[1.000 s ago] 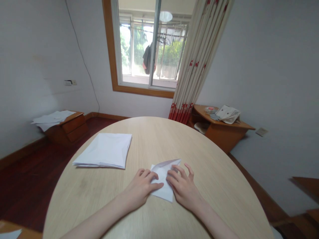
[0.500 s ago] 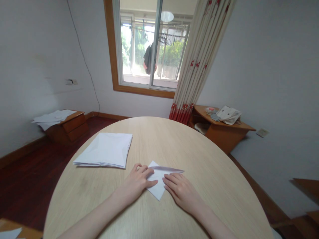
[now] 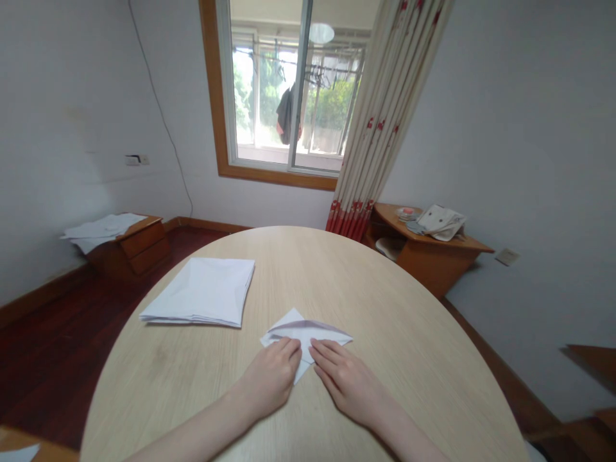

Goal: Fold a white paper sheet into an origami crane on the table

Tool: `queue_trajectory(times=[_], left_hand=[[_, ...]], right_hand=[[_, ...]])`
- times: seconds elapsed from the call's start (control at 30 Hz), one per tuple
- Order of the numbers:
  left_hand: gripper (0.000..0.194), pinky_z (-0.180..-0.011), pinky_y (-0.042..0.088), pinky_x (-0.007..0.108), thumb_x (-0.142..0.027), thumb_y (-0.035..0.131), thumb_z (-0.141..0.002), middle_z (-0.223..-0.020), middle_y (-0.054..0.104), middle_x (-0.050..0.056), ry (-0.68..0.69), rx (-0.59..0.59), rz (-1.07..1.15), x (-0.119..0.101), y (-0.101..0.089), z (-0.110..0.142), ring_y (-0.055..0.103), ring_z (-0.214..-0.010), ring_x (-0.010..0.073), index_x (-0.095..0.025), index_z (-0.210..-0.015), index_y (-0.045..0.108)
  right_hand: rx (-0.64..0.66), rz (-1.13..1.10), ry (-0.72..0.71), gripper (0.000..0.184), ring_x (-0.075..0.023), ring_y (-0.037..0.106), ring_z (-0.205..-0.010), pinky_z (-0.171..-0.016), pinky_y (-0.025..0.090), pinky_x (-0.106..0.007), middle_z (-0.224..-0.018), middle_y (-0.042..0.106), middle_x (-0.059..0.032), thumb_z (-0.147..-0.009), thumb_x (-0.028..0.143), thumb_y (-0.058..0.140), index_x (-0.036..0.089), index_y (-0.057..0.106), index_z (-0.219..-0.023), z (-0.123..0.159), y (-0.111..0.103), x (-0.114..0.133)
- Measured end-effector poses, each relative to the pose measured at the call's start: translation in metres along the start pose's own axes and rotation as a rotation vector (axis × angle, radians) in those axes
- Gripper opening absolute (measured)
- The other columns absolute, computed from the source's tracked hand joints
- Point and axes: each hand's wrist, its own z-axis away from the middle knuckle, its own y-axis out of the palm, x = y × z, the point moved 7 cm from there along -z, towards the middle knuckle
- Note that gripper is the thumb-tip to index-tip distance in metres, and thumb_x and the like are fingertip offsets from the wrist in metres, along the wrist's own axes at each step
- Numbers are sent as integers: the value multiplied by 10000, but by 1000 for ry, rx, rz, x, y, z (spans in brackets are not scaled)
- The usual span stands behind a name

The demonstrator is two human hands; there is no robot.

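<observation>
A small folded sheet of white paper (image 3: pixel 304 333) lies on the round table, its top edge standing up in a shaded curved flap and its lower point between my hands. My left hand (image 3: pixel 276 369) is closed on the paper's left half, fingers pressed together and thumb hidden. My right hand (image 3: pixel 344 372) rests on the right half, fingers stretched out and fingertips pressing near the middle. The two sets of fingertips are close but apart.
A stack of white paper (image 3: pixel 202 290) lies on the left of the pale wooden table (image 3: pixel 385 308). Beyond stand a low drawer cabinet (image 3: pixel 139 242) with papers and a corner desk (image 3: pixel 433 263) with a cloth bag (image 3: pixel 440 222). A curtain (image 3: pixel 368 128) hangs by the window.
My left hand has moved down and its fingers have drawn together. The paper has shifted slightly left, its left corner now showing. My right hand has barely moved.
</observation>
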Motion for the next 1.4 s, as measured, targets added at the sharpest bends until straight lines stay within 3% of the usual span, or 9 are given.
queue_trajectory(times=[0.17, 0.43, 0.73, 0.9, 1.07, 1.17, 1.27, 1.4], left_hand=[[318, -895, 491, 370, -36, 452, -831, -1177, 584, 116, -24, 30, 65, -2, 1, 2, 514, -1090, 267, -108, -1116, 571], [312, -799, 535, 361, -44, 458, -831, -1145, 597, 120, -52, 15, 14, -1, 4, 2, 559, -1034, 265, -128, -1112, 566], [154, -651, 517, 290, -87, 481, -904, -1042, 633, 77, -49, 9, -36, 3, -3, 1, 592, -977, 243, -157, -985, 592], [156, -654, 503, 302, -55, 548, -876, -993, 652, 57, 7, 21, -134, 2, 1, 2, 611, -902, 236, -163, -982, 588], [94, -652, 485, 297, -94, 536, -914, -935, 646, 45, 89, -90, -158, -2, -2, 4, 605, -822, 211, -172, -944, 578], [89, -682, 489, 326, -88, 533, -911, -927, 641, 53, 128, -201, -172, -4, -8, 4, 594, -822, 219, -166, -898, 576], [129, -765, 499, 365, -79, 471, -934, -1035, 629, 94, 145, -348, -145, -5, -15, 6, 593, -923, 233, -155, -912, 573], [253, -945, 470, 433, -68, 335, -968, -1252, 564, 152, 108, -484, -109, -1, -15, 6, 528, -1176, 258, -125, -1127, 523]], right_hand=[[62, -60, 55, 387, -270, 499, -1251, -1054, 417, -479, -1343, 564, -123, -934, 162, 443, 148, 562, -1302, 1, -2, -1], [93, -47, 115, 399, -287, 484, -1267, -1045, 357, -603, -1349, 561, -105, -933, 195, 468, 217, 534, -1326, 3, -3, -3], [-11, 16, 32, 313, -255, 549, -1188, -1033, 394, -524, -1264, 633, -83, -958, 220, 455, 205, 606, -1232, 2, -5, -1], [-124, 45, 18, 237, -238, 609, -1015, -889, 492, -414, -1109, 701, -85, -951, 173, 445, 175, 668, -1033, 1, -8, 2], [-146, 51, 1, 215, -209, 610, -922, -779, 500, -343, -1025, 695, -69, -904, 80, 455, 191, 636, -940, -1, -7, 3], [-160, 59, -3, 218, -210, 598, -930, -787, 492, -342, -1002, 677, -62, -873, 41, 460, 194, 606, -927, -3, -8, 4], [-203, 70, 7, 216, -227, 577, -991, -848, 483, -376, -1047, 647, -82, -877, 48, 437, 198, 573, -952, -3, -10, 4], [-278, 57, 81, 285, -265, 532, -1108, -918, 466, -460, -1174, 581, -137, -889, 85, 417, 196, 500, -1138, 0, -11, -1]])
